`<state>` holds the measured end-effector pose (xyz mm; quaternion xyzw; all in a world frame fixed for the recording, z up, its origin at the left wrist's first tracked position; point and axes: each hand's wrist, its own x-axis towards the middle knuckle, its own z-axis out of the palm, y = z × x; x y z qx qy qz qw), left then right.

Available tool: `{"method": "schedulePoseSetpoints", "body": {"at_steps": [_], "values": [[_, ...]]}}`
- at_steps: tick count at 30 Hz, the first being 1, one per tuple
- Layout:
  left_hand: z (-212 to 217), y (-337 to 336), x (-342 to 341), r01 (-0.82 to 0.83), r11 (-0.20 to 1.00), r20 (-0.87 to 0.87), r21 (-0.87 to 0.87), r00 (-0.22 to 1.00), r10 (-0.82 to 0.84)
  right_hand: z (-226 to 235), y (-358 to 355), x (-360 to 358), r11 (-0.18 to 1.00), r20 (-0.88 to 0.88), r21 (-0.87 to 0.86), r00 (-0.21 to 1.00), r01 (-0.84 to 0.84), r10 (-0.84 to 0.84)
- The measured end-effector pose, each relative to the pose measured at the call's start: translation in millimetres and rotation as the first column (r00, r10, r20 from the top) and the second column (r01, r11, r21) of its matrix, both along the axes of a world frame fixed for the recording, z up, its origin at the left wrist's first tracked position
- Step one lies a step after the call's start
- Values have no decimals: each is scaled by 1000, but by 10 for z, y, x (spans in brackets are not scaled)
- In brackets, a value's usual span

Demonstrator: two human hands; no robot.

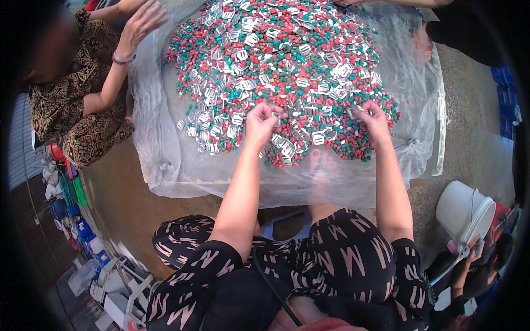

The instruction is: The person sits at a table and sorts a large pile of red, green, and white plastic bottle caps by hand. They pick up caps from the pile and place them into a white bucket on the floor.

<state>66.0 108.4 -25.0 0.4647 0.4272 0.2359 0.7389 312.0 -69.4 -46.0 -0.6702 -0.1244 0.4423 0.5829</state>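
A wide heap of small red, green and white pieces (287, 83) is spread in front of me, with many flat silver metal buckles (318, 137) mixed in. Over the near part of the heap, my left hand (261, 126) is closed, thumb and fingers pinching a silver buckle (275, 113). Farther right, my right hand (376, 123) also pinches a silver buckle (352, 113) between thumb and fingers. Loose buckles lie close to both hands, several of them just right of my left wrist.
Thin translucent sheeting (160, 149) covers the low platform under the heap. A person in patterned clothes (83, 105) sits at the left, one hand (143, 25) raised. Another person's dark sleeve (464, 33) shows at the far right. A white bucket (464, 212) stands on the right.
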Motion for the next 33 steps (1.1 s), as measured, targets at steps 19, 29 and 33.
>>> {"method": "schedulePoseSetpoints", "body": {"at_steps": [19, 29, 33], "values": [[-19, -128, 298, 470, 740, -511, 482, 836, -199, 34, 37, -375, 906, 521, -323, 748, -273, 411], [-206, 50, 257, 325, 860, -398, 393, 903, -159, -30, -79, -198, 920, 311, -225, 871, -322, 381], [-113, 192, 13, 80, 941, 121, -328, 992, -42, 265, -121, -133, 981, -495, 138, 867, 137, -52]]}}
